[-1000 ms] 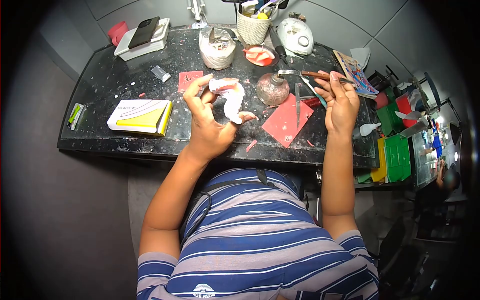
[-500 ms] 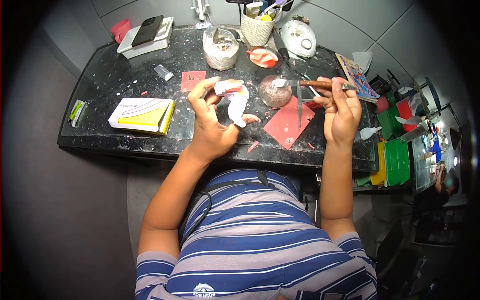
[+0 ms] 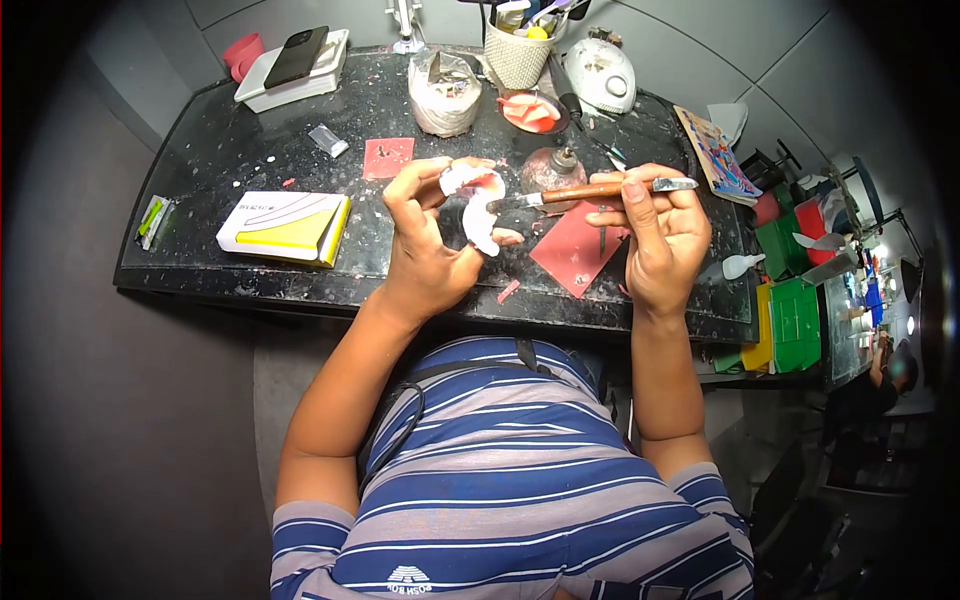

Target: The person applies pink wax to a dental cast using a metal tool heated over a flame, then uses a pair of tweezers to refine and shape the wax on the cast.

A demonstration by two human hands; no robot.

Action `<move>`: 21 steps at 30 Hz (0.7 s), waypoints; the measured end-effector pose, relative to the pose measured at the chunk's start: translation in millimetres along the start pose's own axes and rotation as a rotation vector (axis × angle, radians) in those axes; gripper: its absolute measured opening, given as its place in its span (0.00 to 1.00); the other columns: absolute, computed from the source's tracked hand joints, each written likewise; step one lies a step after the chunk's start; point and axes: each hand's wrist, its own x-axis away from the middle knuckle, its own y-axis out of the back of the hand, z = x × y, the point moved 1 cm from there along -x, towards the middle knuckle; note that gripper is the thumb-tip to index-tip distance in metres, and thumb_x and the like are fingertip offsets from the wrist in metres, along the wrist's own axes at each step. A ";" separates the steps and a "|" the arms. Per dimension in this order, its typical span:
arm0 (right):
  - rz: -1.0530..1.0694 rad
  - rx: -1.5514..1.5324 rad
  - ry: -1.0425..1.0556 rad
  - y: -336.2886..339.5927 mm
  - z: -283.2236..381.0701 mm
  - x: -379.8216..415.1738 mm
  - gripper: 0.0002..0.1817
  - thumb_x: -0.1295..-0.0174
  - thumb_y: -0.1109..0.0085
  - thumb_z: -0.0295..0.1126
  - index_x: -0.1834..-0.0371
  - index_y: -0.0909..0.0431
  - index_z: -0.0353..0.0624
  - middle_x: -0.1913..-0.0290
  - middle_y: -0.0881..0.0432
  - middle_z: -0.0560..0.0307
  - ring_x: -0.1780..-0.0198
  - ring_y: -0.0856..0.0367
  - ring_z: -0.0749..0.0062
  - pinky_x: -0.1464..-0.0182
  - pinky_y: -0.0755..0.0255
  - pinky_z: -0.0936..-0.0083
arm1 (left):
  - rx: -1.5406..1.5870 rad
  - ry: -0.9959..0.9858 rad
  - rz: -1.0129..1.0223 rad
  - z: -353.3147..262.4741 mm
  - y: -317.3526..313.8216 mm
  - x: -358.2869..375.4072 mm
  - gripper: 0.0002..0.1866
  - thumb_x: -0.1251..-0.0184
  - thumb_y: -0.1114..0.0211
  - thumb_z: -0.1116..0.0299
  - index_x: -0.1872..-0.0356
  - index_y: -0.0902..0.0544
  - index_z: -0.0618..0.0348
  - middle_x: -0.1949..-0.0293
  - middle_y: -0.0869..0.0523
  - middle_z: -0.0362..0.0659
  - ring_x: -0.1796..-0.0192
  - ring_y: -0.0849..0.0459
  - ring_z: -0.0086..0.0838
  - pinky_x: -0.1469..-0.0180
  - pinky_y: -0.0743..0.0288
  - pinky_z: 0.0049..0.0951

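Observation:
My left hand (image 3: 425,240) is closed around a curved white plaster dental cast (image 3: 482,222) with pink wax on its upper part, held up over the table's front. Between the thumb and fingers of my right hand (image 3: 665,240) is a wax knife (image 3: 590,192) with a brown wooden handle. Its metal tip points left and meets the right side of the cast. Just behind the knife stands a round glass spirit lamp (image 3: 548,172), partly covered by it. Below the knife lies a pink wax sheet (image 3: 574,258).
A white and yellow box (image 3: 285,230) lies to the left, near a smaller wax square (image 3: 387,158). Toward the back stand a plastic-lined tub (image 3: 444,105), a dish of pink wax pieces (image 3: 530,112), a tool basket (image 3: 515,62) and a white device (image 3: 600,78). A person (image 3: 890,370) sits far right.
My right hand has lowered slightly, bringing the wax knife from over the spirit lamp left and down to the cast. My left hand has stayed nearly in place.

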 end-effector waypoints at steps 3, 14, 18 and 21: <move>0.000 0.033 0.014 -0.3 0.1 0.8 0.08 0.24 0.43 0.24 0.51 0.26 0.28 0.56 0.12 0.35 0.59 0.09 0.63 0.60 0.09 0.74 | -0.011 -0.003 -0.001 0.8 -0.6 0.7 0.49 0.50 0.18 0.84 0.34 0.45 0.58 0.40 0.24 0.57 0.42 0.15 0.39 0.41 0.18 0.37; -0.013 0.004 -0.007 0.8 -3.8 0.8 0.08 0.23 0.44 0.24 0.52 0.25 0.27 0.57 0.12 0.36 0.58 0.08 0.61 0.60 0.09 0.73 | -0.014 -0.020 0.007 1.6 -1.1 1.5 0.47 0.50 0.19 0.85 0.35 0.43 0.58 0.40 0.25 0.56 0.42 0.15 0.38 0.40 0.19 0.36; -0.035 -0.014 -0.009 0.3 -7.7 0.5 0.08 0.23 0.44 0.25 0.52 0.25 0.27 0.57 0.12 0.36 0.58 0.08 0.61 0.59 0.08 0.73 | -0.026 0.002 0.043 1.9 1.2 2.1 0.45 0.48 0.22 0.88 0.35 0.44 0.57 0.40 0.25 0.57 0.41 0.16 0.39 0.43 0.15 0.36; -0.064 0.024 0.013 -1.7 -6.2 0.6 0.08 0.23 0.44 0.25 0.52 0.25 0.27 0.57 0.12 0.37 0.58 0.08 0.61 0.59 0.08 0.72 | -0.028 0.012 0.090 2.1 2.8 1.5 0.45 0.46 0.26 0.91 0.34 0.47 0.56 0.38 0.26 0.58 0.39 0.17 0.39 0.45 0.11 0.36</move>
